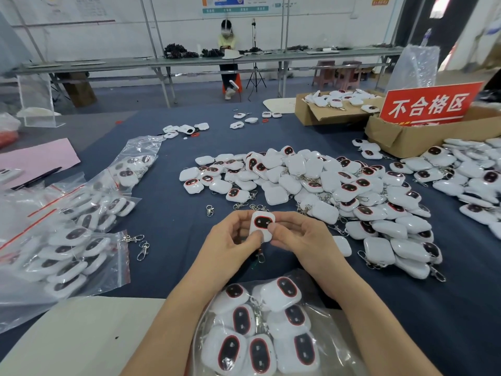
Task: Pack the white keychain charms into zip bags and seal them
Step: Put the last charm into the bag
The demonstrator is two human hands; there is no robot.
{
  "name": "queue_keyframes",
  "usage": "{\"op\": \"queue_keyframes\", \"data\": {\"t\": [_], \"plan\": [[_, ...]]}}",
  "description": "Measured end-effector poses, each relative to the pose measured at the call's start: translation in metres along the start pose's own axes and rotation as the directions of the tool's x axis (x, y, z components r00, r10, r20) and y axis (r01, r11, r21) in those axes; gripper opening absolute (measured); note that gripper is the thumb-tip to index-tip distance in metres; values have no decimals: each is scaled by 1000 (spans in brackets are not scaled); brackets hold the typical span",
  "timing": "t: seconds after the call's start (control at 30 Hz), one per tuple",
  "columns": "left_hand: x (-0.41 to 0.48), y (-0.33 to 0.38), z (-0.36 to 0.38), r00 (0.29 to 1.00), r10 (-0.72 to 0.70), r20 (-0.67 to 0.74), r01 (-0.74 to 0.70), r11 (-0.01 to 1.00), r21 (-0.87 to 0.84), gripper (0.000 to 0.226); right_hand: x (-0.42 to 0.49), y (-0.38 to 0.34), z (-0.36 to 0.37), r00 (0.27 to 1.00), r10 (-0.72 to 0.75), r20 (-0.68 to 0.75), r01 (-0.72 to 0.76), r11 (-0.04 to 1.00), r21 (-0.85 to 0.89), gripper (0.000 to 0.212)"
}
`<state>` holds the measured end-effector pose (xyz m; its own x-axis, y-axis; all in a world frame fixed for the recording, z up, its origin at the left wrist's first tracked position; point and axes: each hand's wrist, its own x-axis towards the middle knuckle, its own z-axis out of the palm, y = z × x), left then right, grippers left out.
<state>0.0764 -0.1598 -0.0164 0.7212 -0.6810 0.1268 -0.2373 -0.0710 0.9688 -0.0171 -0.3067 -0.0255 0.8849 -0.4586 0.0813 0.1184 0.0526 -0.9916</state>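
Left hand (230, 240) and right hand (306, 240) fingers (273, 227) pinch one charm (260, 222). Filled bags (67, 248) lie left, a part-filled bag (265, 329) sits near, and a big pile (325, 185) is unpacked.

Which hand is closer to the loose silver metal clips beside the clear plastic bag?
Left. The left hand is just right of the loose silver metal clips; the right hand is farther right, across the white plastic charm both hands pinch.
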Motion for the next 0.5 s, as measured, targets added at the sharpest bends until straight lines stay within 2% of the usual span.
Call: {"op": "queue_keyframes", "data": {"t": [0.13, 0.2, 0.3, 0.4, 0.5], "plan": [[1, -1, 2, 999, 22, -41, -23, 999, -31, 13, 0, -1, -2, 1000, -17, 5, 16, 997, 74, 19], [1, -3, 3, 996, 57, -64, -57, 998, 11, 13, -1, -2, -1, 997, -70, 20, 70, 998, 8, 26], [-1, -2, 5, 991, 114, -75, -109, 992, 67, 15, -3, -5, 3, 985, -166, 58, 171, 980, -101, 25], [0, 0, 4, 988, 131, -77, -129, 991, 28, 17, -5, -5, 2, 986, -154, 69, 158, 986, -54, 28], [0, 0, 4, 989, 121, -80, -121, 993, -6, 17, -5, -4, 0, 987, -141, 80, 145, 988, -45, 21]]}}
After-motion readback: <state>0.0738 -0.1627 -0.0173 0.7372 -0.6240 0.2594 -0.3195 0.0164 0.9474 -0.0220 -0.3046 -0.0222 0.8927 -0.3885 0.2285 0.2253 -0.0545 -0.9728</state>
